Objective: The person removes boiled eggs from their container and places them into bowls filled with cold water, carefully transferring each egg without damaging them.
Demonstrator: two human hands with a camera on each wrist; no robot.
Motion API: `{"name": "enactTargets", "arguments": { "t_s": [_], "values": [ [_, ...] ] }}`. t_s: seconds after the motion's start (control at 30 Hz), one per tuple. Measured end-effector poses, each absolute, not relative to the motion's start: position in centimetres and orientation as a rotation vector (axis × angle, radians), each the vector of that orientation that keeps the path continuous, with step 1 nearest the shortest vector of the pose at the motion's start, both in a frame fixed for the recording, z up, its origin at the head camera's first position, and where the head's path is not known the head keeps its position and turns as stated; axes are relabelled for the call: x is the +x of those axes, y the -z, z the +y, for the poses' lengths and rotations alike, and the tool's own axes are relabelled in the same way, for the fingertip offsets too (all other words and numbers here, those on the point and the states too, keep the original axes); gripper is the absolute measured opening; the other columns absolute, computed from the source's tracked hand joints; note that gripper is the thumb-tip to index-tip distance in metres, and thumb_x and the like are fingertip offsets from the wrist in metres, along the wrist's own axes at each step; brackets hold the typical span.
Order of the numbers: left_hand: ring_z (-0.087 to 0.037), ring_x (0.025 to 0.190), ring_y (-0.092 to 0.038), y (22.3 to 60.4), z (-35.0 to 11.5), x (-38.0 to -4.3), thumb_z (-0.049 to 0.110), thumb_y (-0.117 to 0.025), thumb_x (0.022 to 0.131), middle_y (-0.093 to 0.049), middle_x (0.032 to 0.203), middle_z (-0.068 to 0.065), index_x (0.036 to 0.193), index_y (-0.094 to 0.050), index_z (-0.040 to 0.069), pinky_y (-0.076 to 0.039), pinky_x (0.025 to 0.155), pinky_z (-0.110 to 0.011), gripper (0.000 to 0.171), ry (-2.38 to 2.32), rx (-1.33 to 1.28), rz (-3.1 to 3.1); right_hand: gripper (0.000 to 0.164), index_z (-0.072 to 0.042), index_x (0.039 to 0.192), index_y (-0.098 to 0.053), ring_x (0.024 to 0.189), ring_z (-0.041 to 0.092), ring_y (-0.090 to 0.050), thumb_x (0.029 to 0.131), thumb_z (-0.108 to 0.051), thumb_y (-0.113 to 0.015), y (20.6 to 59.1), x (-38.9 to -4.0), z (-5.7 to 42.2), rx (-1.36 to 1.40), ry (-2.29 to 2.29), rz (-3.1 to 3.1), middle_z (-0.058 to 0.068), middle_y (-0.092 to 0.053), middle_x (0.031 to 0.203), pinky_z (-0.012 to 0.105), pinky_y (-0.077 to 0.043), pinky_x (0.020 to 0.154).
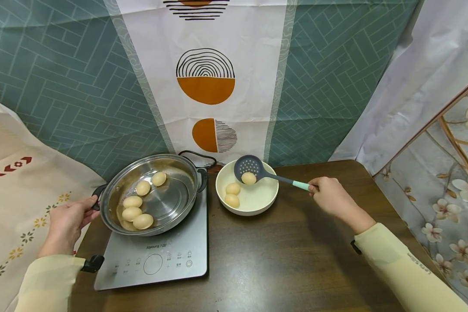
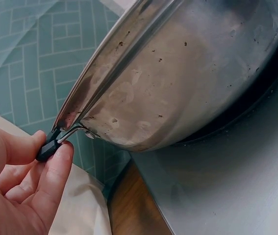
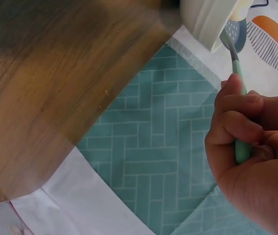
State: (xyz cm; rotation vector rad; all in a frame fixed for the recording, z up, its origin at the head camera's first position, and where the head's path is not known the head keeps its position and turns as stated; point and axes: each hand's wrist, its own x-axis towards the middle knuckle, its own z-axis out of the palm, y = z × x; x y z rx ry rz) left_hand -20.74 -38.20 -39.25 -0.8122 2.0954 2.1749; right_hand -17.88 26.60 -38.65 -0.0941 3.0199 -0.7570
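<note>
My left hand pinches the black side handle of a steel pan between thumb and fingers. Several pale eggs lie along the pan's left side. With my right hand I grip the mint-green handle of a slotted skimmer. One egg rests in the skimmer's grey head, which is over the back of a white bowl. Two more eggs sit at the bowl's left side.
Beneath the pan is a silver induction cooker with a touch panel, its black cord running behind. The brown wooden table extends to the right and front. A patterned cloth hangs at the back, a floral one at the right.
</note>
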Motion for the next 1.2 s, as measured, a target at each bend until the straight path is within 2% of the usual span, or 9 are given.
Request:
{"name": "enactTargets", "arguments": {
  "t_s": [0.3,0.57,0.93,1.2],
  "values": [
    [-0.014,0.057,-0.069,39.1,-38.1,-20.7,0.02,-0.075,0.08,-0.069,0.066,0.001,0.075,-0.076,0.017,-0.06,0.059,-0.027,0.006,-2.183,-0.811,2.074,0.019,-0.006,0.094,-0.067,0.059,0.017,-0.048,0.091,-0.008,-0.048,39.1,-17.9,26.3,-0.114,0.651,3.085,0.003,-0.059,0.072,0.025,-0.039,0.049],
    [-0.014,0.057,-0.069,39.4,-38.3,-20.7,0.019,-0.073,0.082,-0.07,0.065,0.001,0.075,-0.075,0.018,-0.06,0.056,-0.025,0.008,-2.216,-0.743,2.057,0.017,-0.005,0.089,-0.066,0.058,0.018,-0.046,0.088,-0.003,-0.049,39.7,-17.8,26.4,-0.163,0.595,3.146,0.004,-0.056,0.068,0.027,-0.038,0.05],
    [-0.014,0.056,-0.069,39.3,-38.1,-20.6,0.017,-0.073,0.082,-0.071,0.066,0.001,0.075,-0.075,0.017,-0.06,0.055,-0.025,0.007,-2.241,-0.73,2.051,0.016,-0.006,0.074,-0.058,0.058,0.018,-0.04,0.085,0.0,-0.048,40.1,-18.0,25.9,-0.272,0.484,3.249,0.002,-0.045,0.062,0.028,-0.035,0.05],
    [-0.014,0.056,-0.069,39.2,-38.1,-20.5,0.016,-0.073,0.081,-0.071,0.066,0.0,0.075,-0.076,0.017,-0.06,0.055,-0.026,0.007,-2.253,-0.731,2.04,0.013,-0.004,0.075,-0.059,0.058,0.018,-0.039,0.084,0.002,-0.051,40.4,-18.2,25.9,-0.339,0.428,3.332,0.003,-0.045,0.06,0.031,-0.038,0.049]
  ]
}}
